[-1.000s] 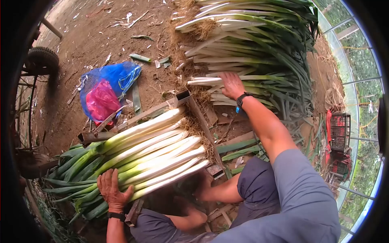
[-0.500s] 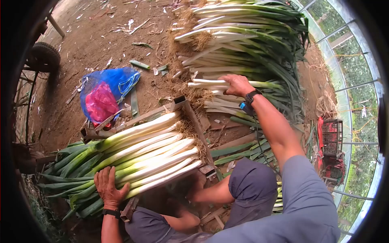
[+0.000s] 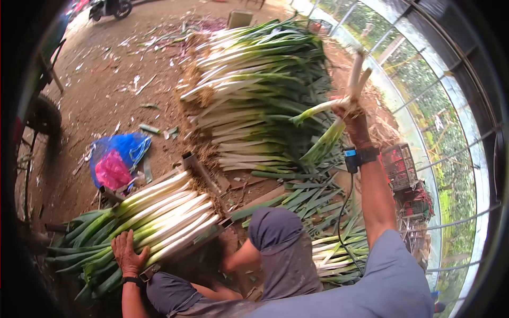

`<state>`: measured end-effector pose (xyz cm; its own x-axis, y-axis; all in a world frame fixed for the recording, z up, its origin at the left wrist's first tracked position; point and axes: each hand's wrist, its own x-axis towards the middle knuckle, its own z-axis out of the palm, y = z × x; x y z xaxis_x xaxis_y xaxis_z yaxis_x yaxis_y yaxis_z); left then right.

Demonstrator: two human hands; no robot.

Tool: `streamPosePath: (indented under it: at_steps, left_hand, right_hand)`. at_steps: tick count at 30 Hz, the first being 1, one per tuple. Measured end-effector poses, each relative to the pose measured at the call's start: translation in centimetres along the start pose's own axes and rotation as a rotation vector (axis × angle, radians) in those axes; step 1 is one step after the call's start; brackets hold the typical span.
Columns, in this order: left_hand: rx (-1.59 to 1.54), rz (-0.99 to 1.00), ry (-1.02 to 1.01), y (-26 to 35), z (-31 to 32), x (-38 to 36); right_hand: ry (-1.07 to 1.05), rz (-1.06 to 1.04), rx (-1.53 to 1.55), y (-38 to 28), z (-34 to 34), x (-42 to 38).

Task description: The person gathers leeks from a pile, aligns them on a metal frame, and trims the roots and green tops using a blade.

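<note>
- The right hand [image 3: 354,117] grips a few leeks [image 3: 339,103] high above the big pile [image 3: 254,100]; a loose grip could drop them.
- The left hand [image 3: 126,253] lies spread on the leeks in the frame [image 3: 197,168]; they could roll off its near edge.

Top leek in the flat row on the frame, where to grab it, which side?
Grip the top leek on its firm white shank, probably from above. The row lies flat, shanks touching, so only the upper face is free. The left hand rests on the green end; the right hand holds other leeks aloft.
</note>
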<state>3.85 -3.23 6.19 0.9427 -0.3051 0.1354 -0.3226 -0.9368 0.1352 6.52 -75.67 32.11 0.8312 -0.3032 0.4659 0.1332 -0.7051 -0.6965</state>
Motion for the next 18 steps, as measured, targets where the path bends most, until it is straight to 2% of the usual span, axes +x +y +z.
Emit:
streamPosePath:
  at_steps: [2, 3, 4, 7, 8, 10, 11, 13, 14, 15, 16, 17, 18]
  left_hand:
    - [0.009, -0.004, -0.024, -0.3, 0.2, 0.1]
    - [0.029, 0.012, -0.024, -1.2, 1.0, -0.1]
    - [0.024, 0.020, -0.039, -1.6, 1.2, -0.1]
    - [-0.055, -0.014, -0.287, -1.3, -1.6, 1.6]
    - [-0.078, 0.028, -0.243, -2.8, -0.6, 2.1]
    - [-0.037, -0.023, -0.381, -0.2, -5.4, 5.5]
    - [-0.136, 0.042, -0.103, 1.8, -6.1, 6.7]
    - [-0.529, 0.093, 0.007, 12.4, -13.2, 9.3]
    - [-0.674, 0.181, -0.041, 17.2, -15.1, 10.3]
    - [-0.777, 0.374, 0.022, 22.1, -15.7, 11.3]
    - [-0.849, 0.498, -0.054, 26.9, -17.0, 12.1]
    - [-0.822, 0.612, -0.038, 31.4, -17.7, 13.1]
    - [-0.775, 0.633, -0.044, 35.4, -18.5, 13.6]
  right_hand:
    - [0.186, 0.164, 0.044, -1.2, -5.5, 0.0]
    - [0.310, 0.161, 0.136, -2.7, -7.7, -0.1]
    - [0.342, 0.091, 0.249, -5.2, -9.7, -0.3]
    - [0.371, 0.008, 0.364, -10.5, -15.1, -0.2]
    - [0.395, 0.107, 0.318, -9.6, -16.5, 0.3]
    - [0.436, 0.144, 0.290, -9.3, -16.5, -0.8]
    - [0.379, 0.122, 0.406, -10.3, -15.9, -1.9]
    - [0.268, 0.126, 0.595, -12.2, -14.1, -4.7]
    - [0.220, 0.155, 0.627, -12.0, -13.3, -5.6]
    - [0.161, 0.189, 0.667, -12.3, -12.4, -6.3]
    - [0.097, 0.221, 0.704, -12.7, -11.3, -6.8]
    - [0.031, 0.179, 0.729, -13.9, -10.3, -7.4]
    - [-0.034, 0.142, 0.753, -15.3, -9.5, -8.2]
